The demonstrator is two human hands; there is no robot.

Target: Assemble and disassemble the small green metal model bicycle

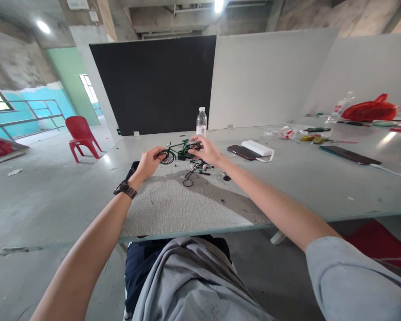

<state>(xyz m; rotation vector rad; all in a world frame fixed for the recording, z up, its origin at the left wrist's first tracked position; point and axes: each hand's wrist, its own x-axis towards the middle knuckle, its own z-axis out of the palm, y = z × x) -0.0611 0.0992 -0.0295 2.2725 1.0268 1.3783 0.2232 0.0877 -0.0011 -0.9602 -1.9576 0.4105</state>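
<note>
A small green model bicycle (177, 149) is held between my two hands above the grey mat (173, 209). My left hand (150, 161) pinches it at the black-tyred wheel on the left. At the other end, my right hand (205, 150) has its fingers closed around the wheel and partly covers it. Below my right hand lie small black and silver parts (200, 167), too small to name one by one. A thin black ring (187, 183) rests nearer me on the mat. The wristwatch (125, 189) is on my left wrist.
Behind my hands stands a clear plastic bottle (201, 121). To the right lie a phone (243, 152), a white power bank (258, 148) and another phone with a cable (350, 154). A red plastic bag (369, 110) sits farther right. Black and white panels (153, 84) border the table's back.
</note>
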